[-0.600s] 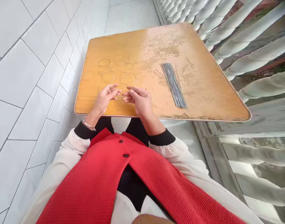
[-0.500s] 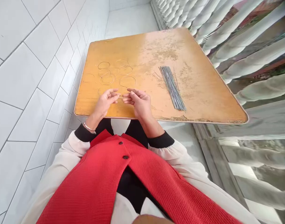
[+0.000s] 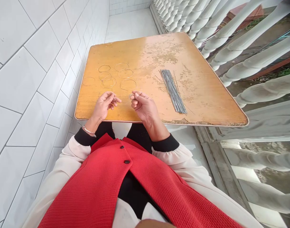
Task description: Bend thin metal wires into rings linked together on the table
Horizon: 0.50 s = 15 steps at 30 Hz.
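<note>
Showing at the fingertips of the right hand (image 3: 146, 107), a thin wire (image 3: 130, 95) lies close to the centre of a clock set in the gap between the hands, twelve pointing away from the wearer. The right thumb and forefinger are pinched together on it, the other fingers curled. At nine o'clock, the left hand (image 3: 102, 105) has thumb and forefinger nearly closed, apparently on a pale strand (image 3: 114, 98); whether this and the wire are one piece, I cannot tell. Working stock this fine probably calls for a light pinch near the bend, small turns of the fingertips rather than the wrists, and both hands held level so that it does not kink or spring loose. Thin wire loops (image 3: 128, 79) lie on the tabletop (image 3: 147, 71) from ten round to twelve, the nearest just beyond the fingers, so a sweeping forearm could well drag them. The bundle of grey rods (image 3: 173, 91) lies well apart, between two and three. At six, the tabletop's near edge runs under the wrists; at nine the tiled wall (image 3: 40, 72) crowds the left elbow. Freer room opens at one o'clock, between loops and bundle, with the balustrade (image 3: 261, 60) beyond the tabletop towards two.
</note>
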Tool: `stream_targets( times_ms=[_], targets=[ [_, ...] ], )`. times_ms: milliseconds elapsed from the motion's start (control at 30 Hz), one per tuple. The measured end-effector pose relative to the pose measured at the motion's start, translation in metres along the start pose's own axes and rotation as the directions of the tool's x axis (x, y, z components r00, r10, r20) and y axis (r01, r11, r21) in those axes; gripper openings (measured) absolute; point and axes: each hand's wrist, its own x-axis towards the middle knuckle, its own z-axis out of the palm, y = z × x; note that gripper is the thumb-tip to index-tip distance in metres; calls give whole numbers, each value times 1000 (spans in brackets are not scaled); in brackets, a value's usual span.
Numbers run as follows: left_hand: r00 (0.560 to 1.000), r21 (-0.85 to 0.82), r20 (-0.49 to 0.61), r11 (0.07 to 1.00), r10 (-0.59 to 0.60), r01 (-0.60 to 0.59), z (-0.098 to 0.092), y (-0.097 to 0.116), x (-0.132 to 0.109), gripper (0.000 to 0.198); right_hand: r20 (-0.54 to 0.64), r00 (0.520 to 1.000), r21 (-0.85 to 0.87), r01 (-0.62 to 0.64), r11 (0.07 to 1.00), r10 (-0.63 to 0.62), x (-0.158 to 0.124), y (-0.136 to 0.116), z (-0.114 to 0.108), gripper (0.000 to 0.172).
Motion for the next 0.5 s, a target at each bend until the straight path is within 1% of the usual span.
stream_targets(
  times_ms=[100,167,233,267,300,333,400,433,467,500],
  targets=[
    [1000,109,4,994,19,-19,-6,6,2,19,22,999,-50,29,998,-28,2,-12,-5,18],
    [999,194,7,980,43,-44,-9,6,4,18,31,998,-117,57,992,-54,0,-16,-6,27],
    [996,326,14,941,91,-90,-12,4,5,16,32,996,-174,84,981,-80,-3,-18,-5,37],
    [989,421,18,896,144,-138,-14,2,6,14,37,996,-199,92,976,-86,-5,-17,-3,40],
    [975,533,31,822,218,-201,-16,0,8,13,49,995,-224,91,970,-82,-7,-17,-2,44],
    [952,649,58,713,302,-265,-18,-1,9,12,64,995,-245,85,966,-71,-9,-16,-1,46],
    [882,833,141,426,450,-352,-22,-4,11,14,92,995,-265,62,962,-39,-11,-13,2,49],
    [848,885,184,292,496,-363,-24,-5,12,18,99,995,-261,51,964,-25,-12,-12,3,49],
    [823,915,215,186,526,-358,-26,-6,13,23,101,995,-251,41,967,-16,-12,-10,4,48],
    [804,932,235,109,547,-347,-27,-7,14,29,98,995,-237,33,971,-10,-13,-9,5,47]
  ],
)
